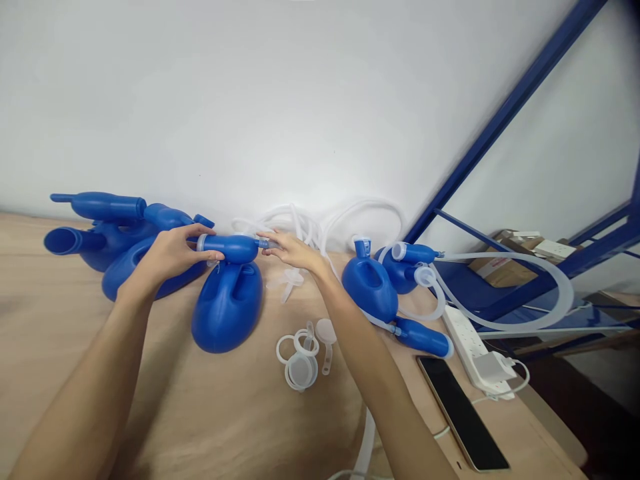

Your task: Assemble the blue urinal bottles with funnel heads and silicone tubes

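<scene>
A blue bottle-shaped piece (234,249) lies sideways across the top of a blue jug (225,320) with a handle. My left hand (183,253) grips the piece's left end, where a whitish ring shows. At its narrow right end, my right hand (287,249) has its fingers closed on a clear tube end (269,245) by the blue nozzle. Left of the jug, partly behind my left hand, several blue jugs and bottle pieces (107,207) are grouped. Clear plastic caps and rings (301,370) lie on the table below my right forearm.
Coiled clear tubing (300,220) lies along the wall. Assembled blue jugs (370,290) with tubes stand at the right. A phone (463,413), a white power strip (473,347) and a blue metal rack (505,107) are farther right.
</scene>
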The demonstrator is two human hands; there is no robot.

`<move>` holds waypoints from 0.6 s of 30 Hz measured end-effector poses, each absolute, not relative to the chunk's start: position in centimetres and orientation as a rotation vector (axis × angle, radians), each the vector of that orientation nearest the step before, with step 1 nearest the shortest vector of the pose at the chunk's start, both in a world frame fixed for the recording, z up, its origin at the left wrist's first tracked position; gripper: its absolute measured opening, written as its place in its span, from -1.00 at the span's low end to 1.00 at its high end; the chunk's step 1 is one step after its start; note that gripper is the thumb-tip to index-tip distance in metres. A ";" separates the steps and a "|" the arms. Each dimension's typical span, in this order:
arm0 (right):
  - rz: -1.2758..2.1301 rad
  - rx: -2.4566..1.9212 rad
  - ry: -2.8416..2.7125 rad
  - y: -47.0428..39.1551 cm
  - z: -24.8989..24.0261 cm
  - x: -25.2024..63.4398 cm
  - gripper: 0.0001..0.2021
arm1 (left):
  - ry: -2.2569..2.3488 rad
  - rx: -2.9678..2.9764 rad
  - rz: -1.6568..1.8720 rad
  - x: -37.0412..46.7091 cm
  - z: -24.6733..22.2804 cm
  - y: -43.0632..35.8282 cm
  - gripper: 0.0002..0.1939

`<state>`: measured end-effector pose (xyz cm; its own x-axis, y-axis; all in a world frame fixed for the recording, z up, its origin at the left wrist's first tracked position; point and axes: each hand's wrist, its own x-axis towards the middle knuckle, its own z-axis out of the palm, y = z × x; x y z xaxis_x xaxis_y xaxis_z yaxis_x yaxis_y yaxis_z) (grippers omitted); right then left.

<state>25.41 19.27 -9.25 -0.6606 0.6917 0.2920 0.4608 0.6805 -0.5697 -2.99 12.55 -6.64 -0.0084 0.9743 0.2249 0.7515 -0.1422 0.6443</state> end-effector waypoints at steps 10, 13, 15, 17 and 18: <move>0.429 -0.897 -2.430 18.7 -9.5 24.6 -0.66 | 1.741 2.013 0.912 -3.3 -7.2 12.8 -0.24; 0.310 -0.928 -2.427 18.3 -9.8 23.8 -0.67 | 1.801 1.981 1.003 -2.6 -7.9 13.2 -0.32; 0.287 -0.937 -2.426 18.2 -10.1 23.5 -0.66 | 1.850 1.945 1.069 -1.7 -8.6 13.5 -0.32; 0.285 -0.965 -2.417 18.2 -10.3 23.4 -0.66 | 1.887 1.904 1.157 -0.6 -9.5 13.7 -0.31; 0.285 -0.987 -2.403 18.1 -10.4 23.4 -0.65 | 1.904 1.874 1.232 0.0 -10.0 13.8 -0.33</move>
<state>23.39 18.13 -10.43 -0.5979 0.7021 0.3867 0.5923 0.7120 -0.3771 -0.02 13.85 -9.98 -0.1765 0.8993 0.4000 0.7336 -0.1507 0.6626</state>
